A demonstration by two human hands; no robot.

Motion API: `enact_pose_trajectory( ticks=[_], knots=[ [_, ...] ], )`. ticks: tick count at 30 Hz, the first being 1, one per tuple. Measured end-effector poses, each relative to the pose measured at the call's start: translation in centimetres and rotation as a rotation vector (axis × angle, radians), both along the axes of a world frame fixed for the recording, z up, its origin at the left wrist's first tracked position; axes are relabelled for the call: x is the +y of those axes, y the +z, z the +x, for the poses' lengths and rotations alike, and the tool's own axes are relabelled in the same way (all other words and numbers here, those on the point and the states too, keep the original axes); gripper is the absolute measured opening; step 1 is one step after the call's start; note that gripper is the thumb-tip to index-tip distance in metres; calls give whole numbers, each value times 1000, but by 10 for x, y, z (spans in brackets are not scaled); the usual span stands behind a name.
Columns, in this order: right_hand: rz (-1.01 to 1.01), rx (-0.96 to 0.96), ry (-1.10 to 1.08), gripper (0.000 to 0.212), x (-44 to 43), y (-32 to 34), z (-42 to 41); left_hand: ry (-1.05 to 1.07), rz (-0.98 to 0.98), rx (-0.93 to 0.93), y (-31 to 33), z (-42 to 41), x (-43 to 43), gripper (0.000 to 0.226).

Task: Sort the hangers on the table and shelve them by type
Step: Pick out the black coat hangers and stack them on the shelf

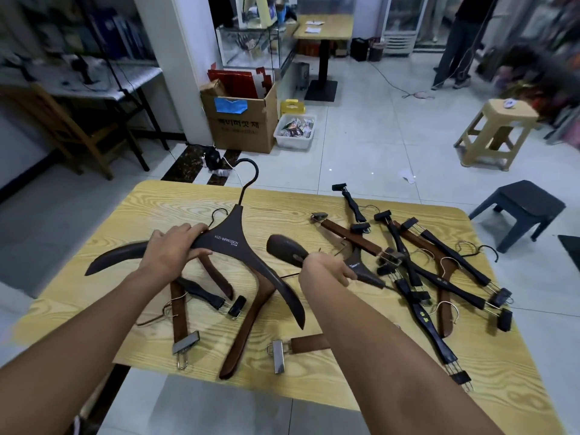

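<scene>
Sorting is at the gathering stage: the left hand [174,249] has thumb and fingers wrapped round the shoulder of a broad, smooth, dark brown coat hanger [226,238]. It is held over the wood-grain table [175,202], hook pointing away beyond the knuckles. The right hand [329,268] seems to clasp the middle of a second dark hanger [284,246], though the wrist hides its fingers. Next, I judge, this one must be drawn clear of the tangled clip hangers [439,277] just right of that grip without snagging their wire hooks.

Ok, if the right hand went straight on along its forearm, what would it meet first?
Likely the printed hanger held by the left hand; the right hand grips a second dark hanger that leads. Heights unclear.
</scene>
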State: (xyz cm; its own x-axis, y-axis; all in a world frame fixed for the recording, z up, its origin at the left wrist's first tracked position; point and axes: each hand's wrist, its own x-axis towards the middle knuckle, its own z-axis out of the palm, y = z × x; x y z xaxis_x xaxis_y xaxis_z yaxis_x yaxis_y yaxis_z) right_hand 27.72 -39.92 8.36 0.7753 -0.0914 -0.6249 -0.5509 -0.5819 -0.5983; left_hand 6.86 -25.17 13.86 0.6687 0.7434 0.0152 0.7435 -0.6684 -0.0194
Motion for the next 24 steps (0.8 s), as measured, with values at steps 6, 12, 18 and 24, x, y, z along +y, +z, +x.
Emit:
enact_pose_trajectory(
  ticks=[6,12,18,24],
  knots=[
    [10,-333,205,71,-35,-14,-11,-7,31,47,4,-23,-10,50],
    [-175,-516,558,65,-70,-28,2,-1,11,92,-6,-34,-20,54],
    [-287,-555,767,41,-102,-44,14,-16,27,91,-11,-32,-22,54],
    [-469,-568,872,60,-122,-50,24,-29,27,87,-13,-26,-23,54]
  ],
)
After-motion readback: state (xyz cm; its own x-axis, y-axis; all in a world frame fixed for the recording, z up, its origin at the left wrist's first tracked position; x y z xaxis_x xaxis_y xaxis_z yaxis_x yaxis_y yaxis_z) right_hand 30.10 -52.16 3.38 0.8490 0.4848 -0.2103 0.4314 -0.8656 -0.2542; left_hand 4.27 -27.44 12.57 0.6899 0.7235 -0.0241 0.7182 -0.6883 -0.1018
